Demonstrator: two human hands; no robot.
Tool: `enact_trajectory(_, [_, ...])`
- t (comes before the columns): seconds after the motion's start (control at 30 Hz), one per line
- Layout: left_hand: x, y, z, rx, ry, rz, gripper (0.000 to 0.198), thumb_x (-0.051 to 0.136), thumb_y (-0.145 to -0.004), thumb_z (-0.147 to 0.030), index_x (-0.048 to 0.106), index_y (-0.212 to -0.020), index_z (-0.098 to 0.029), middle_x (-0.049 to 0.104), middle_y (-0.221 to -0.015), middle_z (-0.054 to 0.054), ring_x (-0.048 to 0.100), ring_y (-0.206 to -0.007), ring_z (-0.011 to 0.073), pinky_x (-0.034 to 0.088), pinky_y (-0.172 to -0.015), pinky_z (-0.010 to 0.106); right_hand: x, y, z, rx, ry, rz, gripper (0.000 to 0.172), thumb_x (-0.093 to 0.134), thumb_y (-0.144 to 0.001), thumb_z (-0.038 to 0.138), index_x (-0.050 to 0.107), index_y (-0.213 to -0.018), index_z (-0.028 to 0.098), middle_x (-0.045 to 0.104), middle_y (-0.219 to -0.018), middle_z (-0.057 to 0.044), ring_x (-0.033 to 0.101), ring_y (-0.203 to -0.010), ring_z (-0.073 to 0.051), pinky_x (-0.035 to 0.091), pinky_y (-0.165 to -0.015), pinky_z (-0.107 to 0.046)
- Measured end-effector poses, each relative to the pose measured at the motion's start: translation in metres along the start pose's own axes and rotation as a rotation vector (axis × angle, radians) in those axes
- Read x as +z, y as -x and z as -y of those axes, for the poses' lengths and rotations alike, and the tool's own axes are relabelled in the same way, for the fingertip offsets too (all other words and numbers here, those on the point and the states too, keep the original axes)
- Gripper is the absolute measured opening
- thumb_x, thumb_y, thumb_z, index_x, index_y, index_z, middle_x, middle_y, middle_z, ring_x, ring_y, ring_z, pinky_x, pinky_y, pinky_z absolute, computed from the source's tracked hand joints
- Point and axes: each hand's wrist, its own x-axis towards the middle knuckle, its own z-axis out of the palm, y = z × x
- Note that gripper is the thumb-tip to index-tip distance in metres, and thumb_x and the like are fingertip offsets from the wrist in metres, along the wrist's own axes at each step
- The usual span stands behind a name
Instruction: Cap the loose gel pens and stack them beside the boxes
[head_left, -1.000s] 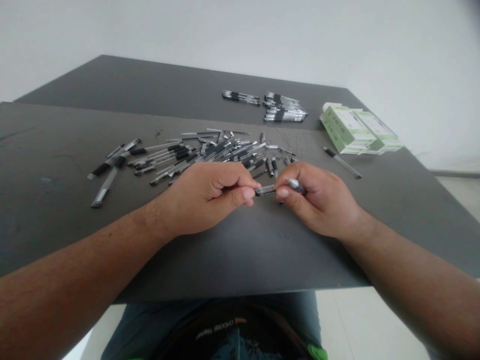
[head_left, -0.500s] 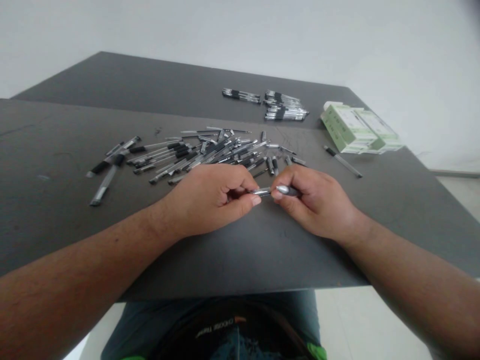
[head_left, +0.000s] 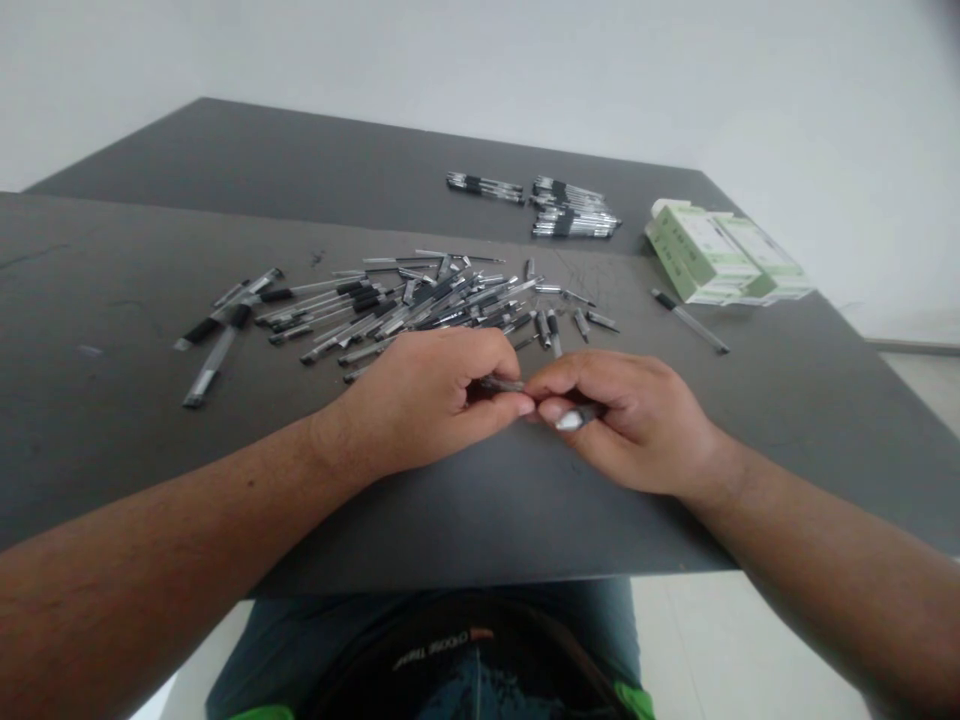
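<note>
The left hand [head_left: 439,392] pinches a small clear part [head_left: 502,383] and the right hand [head_left: 637,415] grips a pale-tipped pen piece [head_left: 574,418], fingers closed, both held above the near tabletop [head_left: 450,520], where uneven fingertip pressure could let either item slip and drop.

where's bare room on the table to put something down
On the near table, between the left hand, right hand and front edge; also between the right forearm and the lone pen. The far table is bare left of the grouped pens. Crowded: the pen pile and green-white boxes.
</note>
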Motion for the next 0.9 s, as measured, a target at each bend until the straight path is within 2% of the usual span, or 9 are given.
enact_trajectory(0.1, [0.0012,0.0008,0.0023,0.014,-0.012,0.009,0.014,0.073,-0.100,-0.036,0.075,-0.094,-0.024,0.077,-0.084,-0.001,0.070,-0.080,0.0186,0.047,-0.072,0.030,0.0014,0.0013,0.0000,0.005,-0.034,0.005,0.030,0.070,-0.090,0.006,0.078,-0.112,0.024,0.088,-0.098,0.001,0.080,-0.079,-0.014,0.061,-0.074,-0.025])
enact_trajectory(0.2, [0.0012,0.0009,0.0045,0.006,0.005,0.050,0.015,0.073,-0.103,-0.038,0.077,-0.097,-0.025,0.080,-0.088,0.000,0.073,-0.085,0.0193,0.048,-0.074,0.030,0.0008,0.0014,-0.0015,0.013,-0.036,0.006,0.026,0.075,-0.090,0.007,0.077,-0.109,0.025,0.087,-0.097,0.002,0.078,-0.074,-0.013,0.059,-0.070,-0.024])
enact_trajectory(0.33, [0.0006,-0.0004,0.0067,-0.009,0.115,0.074,0.018,0.075,-0.103,-0.042,0.079,-0.098,-0.025,0.081,-0.090,0.000,0.074,-0.083,0.0178,0.051,-0.074,0.028,-0.0011,0.0004,-0.0048,-0.016,-0.022,0.016,0.010,0.084,-0.100,0.022,0.077,-0.108,0.024,0.087,-0.095,0.001,0.078,-0.073,-0.012,0.057,-0.069,-0.023])
enact_trajectory(0.47, [0.0008,-0.0013,0.0066,-0.019,0.198,0.055,0.015,0.075,-0.102,-0.037,0.077,-0.097,-0.024,0.080,-0.090,-0.001,0.072,-0.080,0.0152,0.052,-0.073,0.026,-0.0005,0.0008,-0.0069,-0.032,0.022,0.000,0.011,0.083,-0.107,0.033,0.079,-0.111,0.024,0.087,-0.097,0.000,0.080,-0.081,-0.014,0.059,-0.076,-0.025])
enact_trajectory(0.63, [-0.0003,-0.0002,0.0053,-0.019,0.241,0.049,0.021,0.080,-0.100,-0.042,0.076,-0.093,-0.023,0.077,-0.084,-0.003,0.071,-0.075,0.0136,0.050,-0.068,0.024,-0.0010,0.0000,-0.0047,-0.026,0.026,0.007,0.003,0.077,-0.109,0.027,0.077,-0.109,0.024,0.084,-0.093,0.000,0.075,-0.077,-0.014,0.056,-0.072,-0.027])
enact_trajectory(0.7, [-0.0020,0.0006,0.0047,-0.030,0.256,0.068,0.021,0.078,-0.102,-0.043,0.078,-0.097,-0.023,0.079,-0.086,-0.003,0.073,-0.076,0.0146,0.051,-0.067,0.024,-0.0019,-0.0012,-0.0028,-0.005,0.008,-0.014,0.003,0.076,-0.107,0.024,0.075,-0.105,0.025,0.081,-0.089,0.001,0.071,-0.073,-0.014,0.054,-0.068,-0.027])
enact_trajectory(0.9, [-0.0067,0.0013,0.0048,0.009,0.317,0.099,0.020,0.070,-0.110,-0.040,0.083,-0.118,-0.027,0.089,-0.103,0.000,0.083,-0.093,0.0168,0.061,-0.082,0.025,-0.0049,-0.0013,-0.0010,0.123,-0.056,-0.118,0.015,0.075,-0.103,0.025,0.065,-0.093,0.026,0.068,-0.075,0.004,0.060,-0.063,-0.014,0.047,-0.058,-0.029])
